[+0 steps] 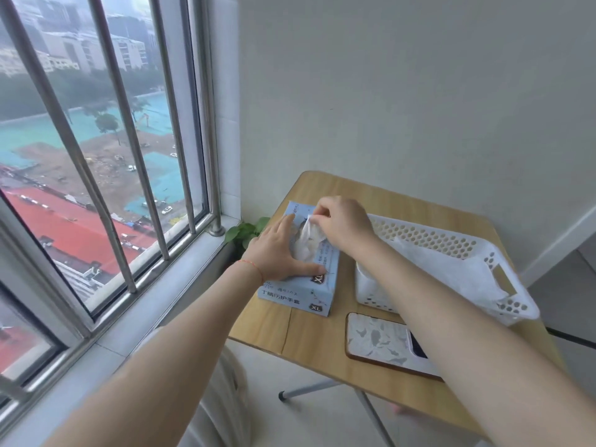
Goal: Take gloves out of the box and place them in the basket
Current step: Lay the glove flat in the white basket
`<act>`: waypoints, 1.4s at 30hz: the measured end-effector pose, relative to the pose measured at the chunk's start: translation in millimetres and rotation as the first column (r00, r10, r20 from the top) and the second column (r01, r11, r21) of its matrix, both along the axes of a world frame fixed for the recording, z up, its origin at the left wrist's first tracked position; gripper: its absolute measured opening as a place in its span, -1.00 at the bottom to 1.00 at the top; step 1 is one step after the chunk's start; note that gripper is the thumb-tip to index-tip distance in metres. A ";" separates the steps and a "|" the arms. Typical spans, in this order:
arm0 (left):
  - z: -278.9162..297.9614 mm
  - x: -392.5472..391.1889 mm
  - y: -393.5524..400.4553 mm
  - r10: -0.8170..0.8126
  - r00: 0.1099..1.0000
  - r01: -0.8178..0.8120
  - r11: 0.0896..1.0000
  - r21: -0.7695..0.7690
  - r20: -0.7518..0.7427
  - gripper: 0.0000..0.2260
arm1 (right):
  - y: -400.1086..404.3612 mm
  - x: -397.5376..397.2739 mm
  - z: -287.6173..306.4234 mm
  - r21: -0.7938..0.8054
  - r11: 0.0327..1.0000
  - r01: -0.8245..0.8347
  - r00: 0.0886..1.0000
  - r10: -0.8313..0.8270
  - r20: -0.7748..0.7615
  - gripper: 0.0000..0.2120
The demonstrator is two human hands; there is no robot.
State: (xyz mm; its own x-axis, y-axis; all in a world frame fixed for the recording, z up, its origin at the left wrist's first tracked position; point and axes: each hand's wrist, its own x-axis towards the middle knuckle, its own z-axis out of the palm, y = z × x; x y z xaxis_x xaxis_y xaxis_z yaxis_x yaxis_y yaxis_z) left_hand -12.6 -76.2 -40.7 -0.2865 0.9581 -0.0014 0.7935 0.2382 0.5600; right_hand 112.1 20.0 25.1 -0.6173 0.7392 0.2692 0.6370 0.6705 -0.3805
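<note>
Risk lies at the box (301,285) left of the basket (451,253): the right hand (342,225) pinches a glove (306,235) from its slot, and several could drag out together, or the box lift off the surface (322,337) if the flat, open left hand (277,250) slips.

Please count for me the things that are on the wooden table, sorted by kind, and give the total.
Glove box: 1
White basket, with gloves already inside (their number cannot be told): 1
Patterned tray, holding a phone partly hidden by the right arm: 1
Phone: 1
Total: 4
</note>
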 end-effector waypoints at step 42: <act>-1.7 13.2 3.8 0.041 0.955 0.027 0.975 0.223 -0.293 -0.55 | 5.8 11.5 3.9 -0.159 0.986 0.043 0.966 0.000 0.260 -0.84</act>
State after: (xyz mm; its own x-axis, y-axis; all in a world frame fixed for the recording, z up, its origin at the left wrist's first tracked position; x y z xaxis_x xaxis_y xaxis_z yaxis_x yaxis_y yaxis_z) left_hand 0.6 -72.4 -42.4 -0.2483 0.9224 0.2960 0.9295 0.1408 0.3410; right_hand 123.5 25.8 29.0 -0.6333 0.7736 -0.0216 0.7416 0.5986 -0.3029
